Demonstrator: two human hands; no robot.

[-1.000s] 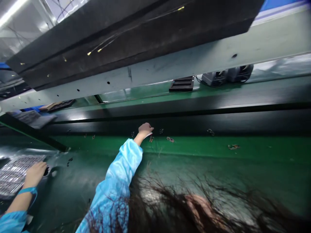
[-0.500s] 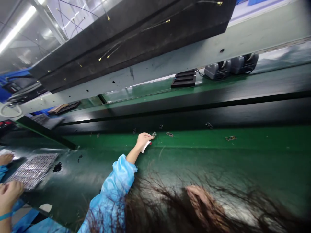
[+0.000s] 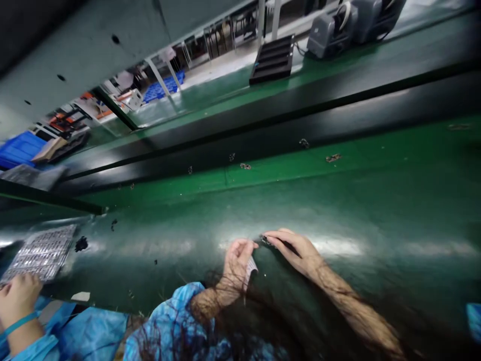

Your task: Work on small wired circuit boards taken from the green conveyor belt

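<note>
My left hand (image 3: 237, 260) is just above the green bench top, thumb and fingertips pressed together. A small white slip of paper (image 3: 251, 266) sticks out of its grip. Close beside it, my right hand (image 3: 296, 251) pinches a small dark electronic part (image 3: 265, 240) between thumb and fingertips. The part is too small to make out in detail. A narrow gap separates the two hands' fingertips. Loose hair hangs across both forearms and partly covers them.
Along the belt (image 3: 169, 158) and its green edge lie several small parts, one being a small board (image 3: 245, 166). At left, a co-worker's hand (image 3: 20, 301) is by a silvery tray (image 3: 43, 253), with a dark pile (image 3: 81, 244) alongside. Grey machines (image 3: 332, 32) and a black rack (image 3: 272, 59) stand behind.
My left hand has drawn back from the green edge strip with the white slip. My right hand has come into view, holding a small part. The view has tilted downward.
</note>
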